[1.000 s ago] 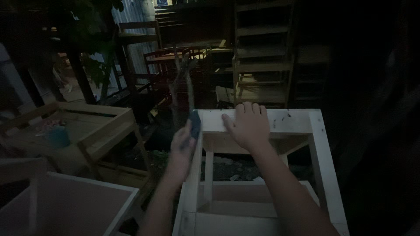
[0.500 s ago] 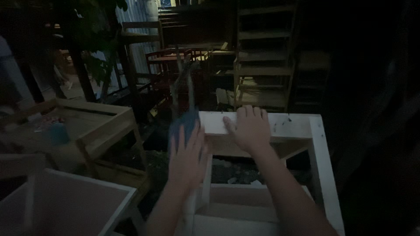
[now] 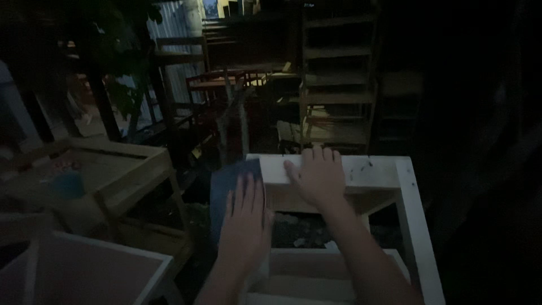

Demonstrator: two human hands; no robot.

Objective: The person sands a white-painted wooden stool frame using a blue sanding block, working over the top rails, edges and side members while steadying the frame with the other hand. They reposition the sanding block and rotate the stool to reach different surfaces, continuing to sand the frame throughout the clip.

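Right now my left hand (image 3: 244, 223) lies flat, fingers (image 3: 241, 192) straight and close together, pressing a dark blue-grey sheet (image 3: 228, 183) of what looks like sandpaper against the left side of a white-painted wooden frame (image 3: 415, 226). Nothing is gripped; the palm just pins the sheet to the wood. Beside it, my right hand (image 3: 319, 178) rests palm down on the frame's top rail, fingers spread a little, holding nothing. Between the rails I see dim rubble on the ground. To the left stands an unpainted wooden frame (image 3: 121, 175), and nearer me another white frame (image 3: 90, 260). Beyond, in the gloom, stacked wooden shelving (image 3: 339, 85) and a reddish table (image 3: 217, 85) stand well apart from my hands.
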